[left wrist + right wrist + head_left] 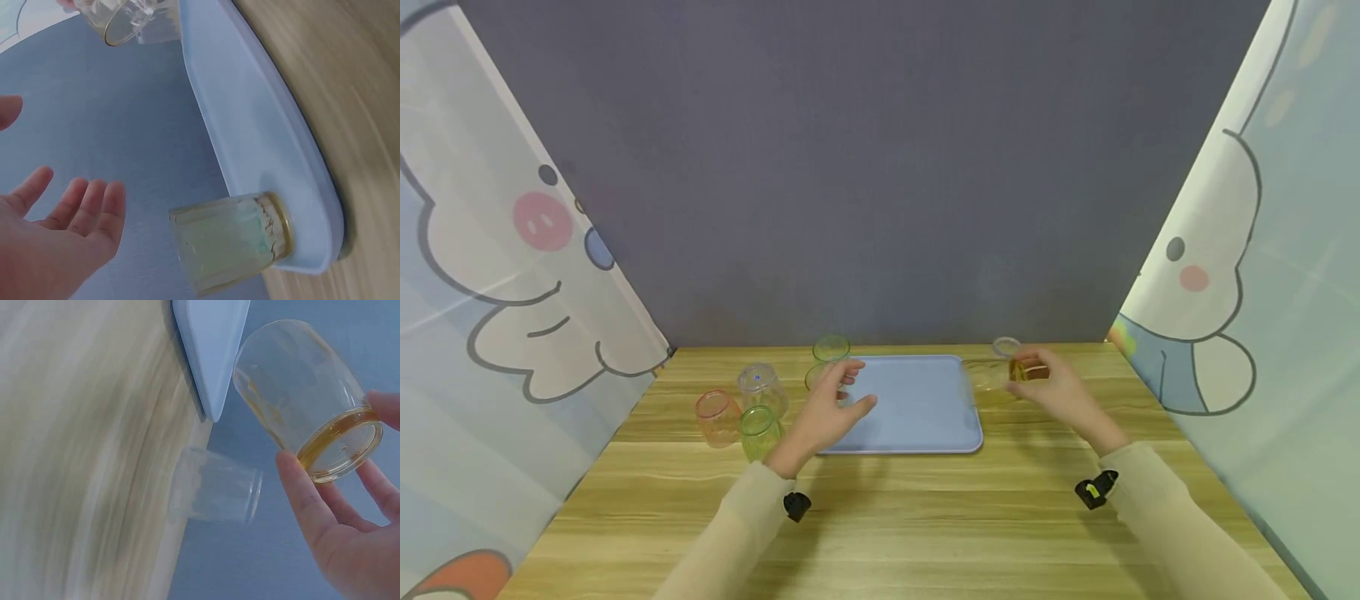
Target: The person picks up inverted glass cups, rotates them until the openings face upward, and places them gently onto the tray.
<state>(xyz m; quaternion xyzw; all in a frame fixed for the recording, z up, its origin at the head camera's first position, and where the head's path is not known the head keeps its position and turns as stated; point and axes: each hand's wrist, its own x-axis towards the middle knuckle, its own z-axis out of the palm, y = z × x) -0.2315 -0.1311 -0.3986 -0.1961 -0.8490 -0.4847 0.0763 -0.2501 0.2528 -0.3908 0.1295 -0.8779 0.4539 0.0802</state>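
Note:
My right hand holds an amber-tinted drinking glass by its base, fingers and thumb around the thick bottom. That glass lies tipped sideways, its mouth towards the left, over the right end of the pale blue tray. My left hand hovers over the tray's left end, fingers spread and holding nothing. Beyond its fingers a pale yellow-green glass stands at the tray's left end, partly hidden by the hand in the head view. A green-rimmed glass is behind it.
Left of the tray, a pink glass, a clear glass and a green glass stand together on the wooden table. Another clear glass stands behind my right hand. A grey panel closes off the back.

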